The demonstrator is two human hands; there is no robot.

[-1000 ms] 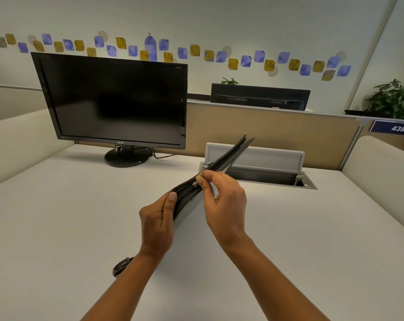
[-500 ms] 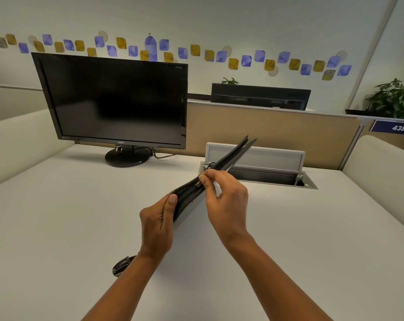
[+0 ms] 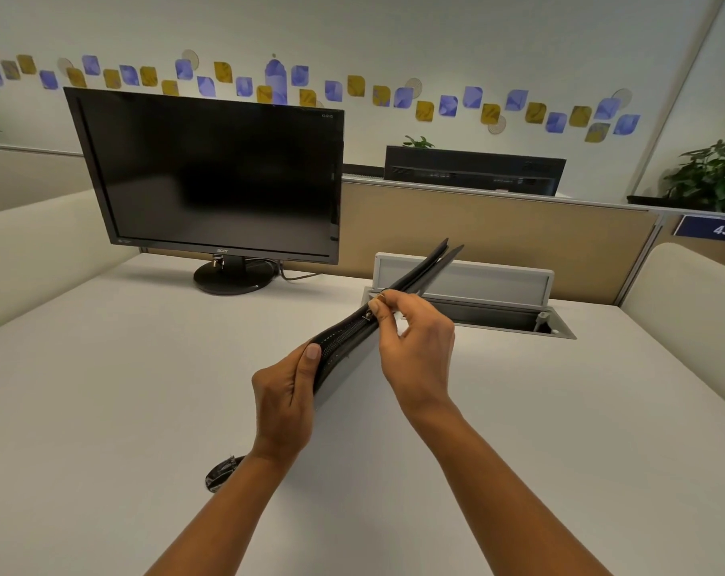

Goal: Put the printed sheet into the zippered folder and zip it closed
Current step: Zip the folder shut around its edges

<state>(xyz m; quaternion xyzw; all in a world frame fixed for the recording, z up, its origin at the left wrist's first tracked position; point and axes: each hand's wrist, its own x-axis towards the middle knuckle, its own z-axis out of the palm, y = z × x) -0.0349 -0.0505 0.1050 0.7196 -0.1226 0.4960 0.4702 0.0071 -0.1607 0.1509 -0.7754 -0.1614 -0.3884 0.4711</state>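
Note:
A black zippered folder (image 3: 344, 336) is held edge-up above the white desk, its spine side pointing away toward the back. My left hand (image 3: 286, 392) grips its near end, thumb on the zipped edge. My right hand (image 3: 415, 347) pinches the zipper pull (image 3: 369, 314) about halfway along the edge. Behind the pull the zipper teeth are joined; beyond it the two covers (image 3: 440, 257) still gape slightly. The printed sheet is not visible; it may be inside.
A black monitor (image 3: 211, 176) stands at the back left of the white desk (image 3: 103, 388). A cable hatch with a raised lid (image 3: 477, 280) lies behind the folder. A small dark object (image 3: 221, 471) sits under my left forearm. Padded partitions flank both sides.
My right hand has drawn the zipper pull a little farther along the folder's edge, away from me. The left hand keeps its grip in the same place.

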